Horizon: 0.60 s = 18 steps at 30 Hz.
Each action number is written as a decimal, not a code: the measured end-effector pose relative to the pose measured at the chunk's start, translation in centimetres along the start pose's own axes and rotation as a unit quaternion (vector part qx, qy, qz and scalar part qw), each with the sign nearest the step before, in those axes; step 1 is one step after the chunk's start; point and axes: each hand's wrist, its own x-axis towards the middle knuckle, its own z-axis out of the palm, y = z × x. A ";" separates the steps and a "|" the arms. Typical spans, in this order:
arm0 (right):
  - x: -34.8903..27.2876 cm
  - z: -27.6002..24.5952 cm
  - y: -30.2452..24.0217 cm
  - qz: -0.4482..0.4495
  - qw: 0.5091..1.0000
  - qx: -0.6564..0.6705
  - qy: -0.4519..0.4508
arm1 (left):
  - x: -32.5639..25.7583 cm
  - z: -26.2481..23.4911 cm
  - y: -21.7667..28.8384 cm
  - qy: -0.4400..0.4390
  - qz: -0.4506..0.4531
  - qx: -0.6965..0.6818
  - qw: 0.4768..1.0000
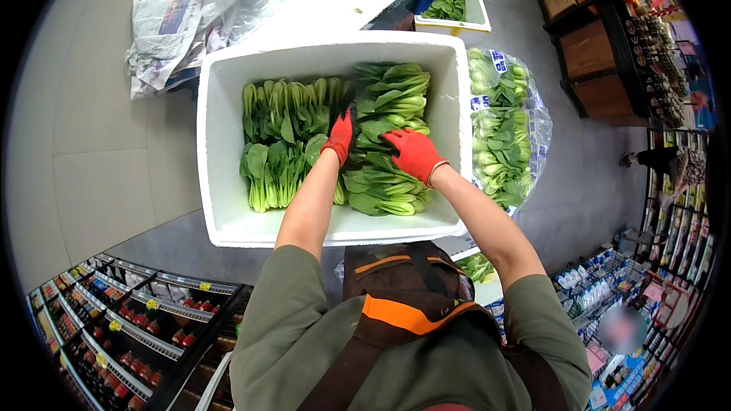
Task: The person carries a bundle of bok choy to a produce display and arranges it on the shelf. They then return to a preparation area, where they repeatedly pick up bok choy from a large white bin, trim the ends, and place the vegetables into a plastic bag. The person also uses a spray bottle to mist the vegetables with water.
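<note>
While leafy greens [400,95] lie in stacked rows inside white foam box [219,137], red-gloved left hand [340,137] reaches between left and right rows, fingers toward far wall; grip hidden, cannot tell whether greens are held. Right hand [415,155], also red-gloved, rests palm down on right-side leaves, fingers loosely curved; cannot tell whether grip closes on bunch. Bagged greens [501,133] lie just beside box at right. Newspaper [169,27] near far-left corner; smaller foam box [474,1] beyond far-right corner.
</note>
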 end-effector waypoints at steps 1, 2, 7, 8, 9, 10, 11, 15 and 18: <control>0.1 0.1 0.0 0.018 0.999 0.038 0.022 | 0.9 0.3 -1.3 0.010 0.006 0.018 1.000; -0.3 0.0 0.4 0.097 0.987 0.094 0.082 | 0.9 0.6 -1.2 0.000 0.006 0.026 1.000; -1.4 0.1 1.2 0.379 0.883 0.207 0.183 | 2.8 1.4 -2.5 -0.002 -0.016 0.127 0.992; -0.8 0.4 0.5 0.398 0.865 0.260 0.159 | 5.0 0.4 -5.8 -0.011 0.011 0.142 0.990; -1.3 1.1 1.4 0.442 0.829 0.308 0.150 | 4.7 1.4 -4.6 -0.011 -0.023 0.131 0.991; -1.5 4.0 3.9 0.466 0.803 0.319 0.191 | 4.4 2.3 -3.3 -0.010 -0.057 0.120 0.991; -1.4 5.5 5.5 0.465 0.772 0.382 0.205 | 4.0 2.5 -2.3 -0.001 -0.094 0.111 0.989; -0.9 5.7 6.2 0.456 0.647 0.577 0.202 | 3.8 1.8 -2.2 -0.055 -0.109 0.002 0.992; -0.7 6.7 7.3 0.463 0.713 0.509 0.137 | 2.6 1.2 -1.2 -0.151 -0.126 -0.132 0.972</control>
